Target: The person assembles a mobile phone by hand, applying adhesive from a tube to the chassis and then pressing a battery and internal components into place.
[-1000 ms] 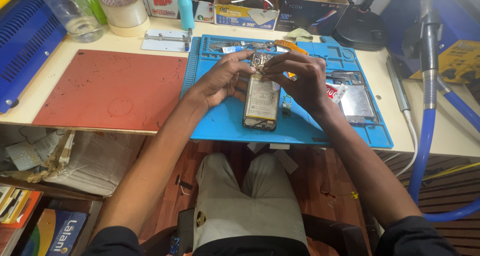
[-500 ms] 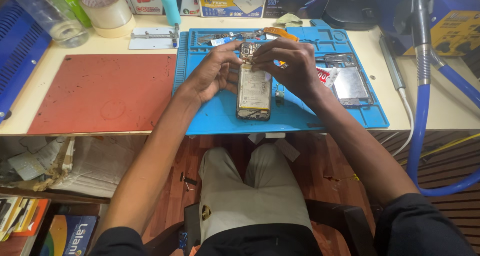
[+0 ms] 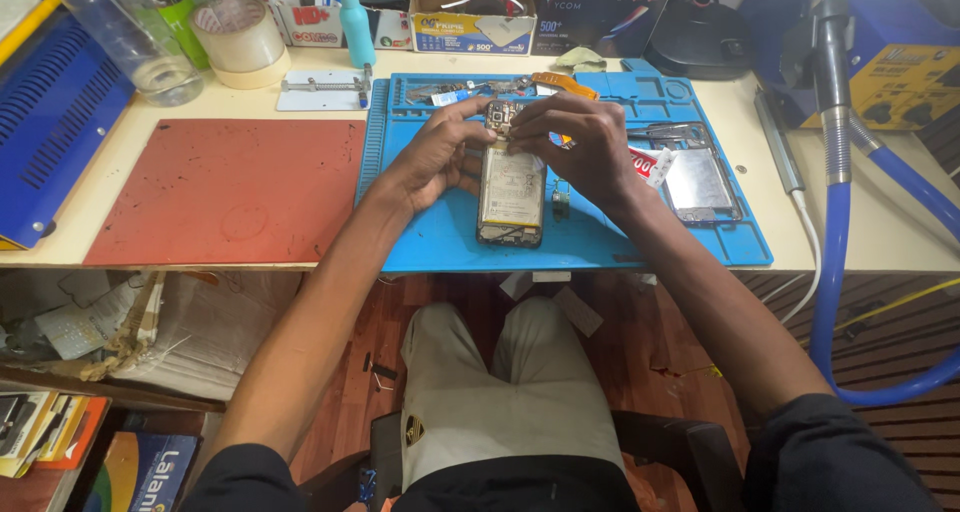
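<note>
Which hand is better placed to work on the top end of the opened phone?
Right, probably: the right hand has its fingertips over the top end of the opened phone, while the left hand steadies its side.

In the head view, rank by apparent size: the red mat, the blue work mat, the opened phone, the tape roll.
1. blue work mat, though red mat looks close
2. red mat
3. opened phone
4. tape roll

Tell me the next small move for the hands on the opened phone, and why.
Probably keep the left hand steadying the opened phone while the right hand works at its top edge: both sets of fingertips meet there, and the phone lies flat on the blue mat.
</note>
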